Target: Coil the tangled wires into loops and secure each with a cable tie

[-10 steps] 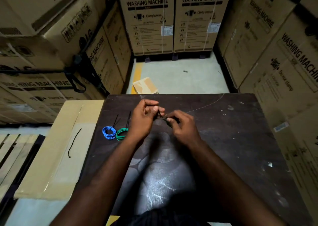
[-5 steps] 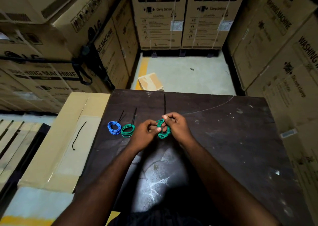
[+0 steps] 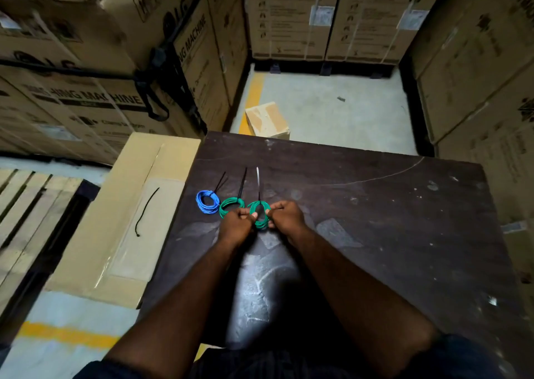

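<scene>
Three wire coils lie in a row on the dark table (image 3: 375, 219): a blue coil (image 3: 207, 202) at the left, a green coil (image 3: 231, 206) beside it, and a second green coil (image 3: 260, 215) to its right. Each has a black cable tie with its tail pointing away from me; the tie tail (image 3: 258, 180) of the right coil catches the light. My left hand (image 3: 237, 224) pinches the left side of the right green coil. My right hand (image 3: 286, 215) pinches its right side. The coil sits low at the table surface.
A flat cardboard box (image 3: 121, 219) lies left of the table with a loose black cable tie (image 3: 146, 209) on it. Stacked washing-machine cartons wall in the left, back and right. A small carton (image 3: 267, 120) sits on the floor beyond the table. Wooden pallet slats (image 3: 26, 199) are at far left.
A second ago both hands worked a tie near the table's middle. Since then the green coil came down beside the other two coils, held between both hands.
</scene>
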Demonstrator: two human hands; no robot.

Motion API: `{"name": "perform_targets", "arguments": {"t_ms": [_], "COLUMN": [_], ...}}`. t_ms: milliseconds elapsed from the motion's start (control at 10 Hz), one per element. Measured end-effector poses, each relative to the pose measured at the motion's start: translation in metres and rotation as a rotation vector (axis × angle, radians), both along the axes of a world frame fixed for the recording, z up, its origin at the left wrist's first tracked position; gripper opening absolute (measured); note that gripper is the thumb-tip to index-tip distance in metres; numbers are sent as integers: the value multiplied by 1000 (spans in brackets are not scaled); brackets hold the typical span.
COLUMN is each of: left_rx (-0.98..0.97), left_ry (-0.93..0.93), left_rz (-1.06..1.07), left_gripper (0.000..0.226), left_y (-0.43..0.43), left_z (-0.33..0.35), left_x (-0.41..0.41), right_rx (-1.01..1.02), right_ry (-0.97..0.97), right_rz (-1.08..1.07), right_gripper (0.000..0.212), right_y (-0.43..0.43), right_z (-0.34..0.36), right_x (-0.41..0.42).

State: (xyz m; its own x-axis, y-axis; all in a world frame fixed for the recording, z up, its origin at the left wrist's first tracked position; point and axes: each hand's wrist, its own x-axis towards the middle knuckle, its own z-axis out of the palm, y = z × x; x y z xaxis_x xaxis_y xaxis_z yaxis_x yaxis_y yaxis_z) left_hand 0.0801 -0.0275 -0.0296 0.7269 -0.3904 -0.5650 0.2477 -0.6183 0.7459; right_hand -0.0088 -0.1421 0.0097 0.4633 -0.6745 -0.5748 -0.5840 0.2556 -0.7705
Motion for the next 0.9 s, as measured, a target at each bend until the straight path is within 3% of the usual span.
{"name": "perform_targets", "arguments": {"t_ms": [100, 200, 400, 900], "left_rx": [-25, -74, -23, 59], "left_ry": [76, 96, -35, -194], "left_rz": [44, 77, 116, 93], "left_gripper": [42, 22, 33, 26], "left_y": [-7, -14, -17, -12], "left_z": [6, 2, -8, 1], "left_x": [1, 1, 3, -15], "right_rx": [16, -20, -88, -64], "right_ry": [61, 127, 208, 152], "right_rz": [-49, -35, 50, 94], "right_gripper": [16, 23, 25, 33], "right_y": [-1, -3, -1, -9], "right_z": [-15, -33, -48, -83], "right_x": [14, 25, 37, 19]}}
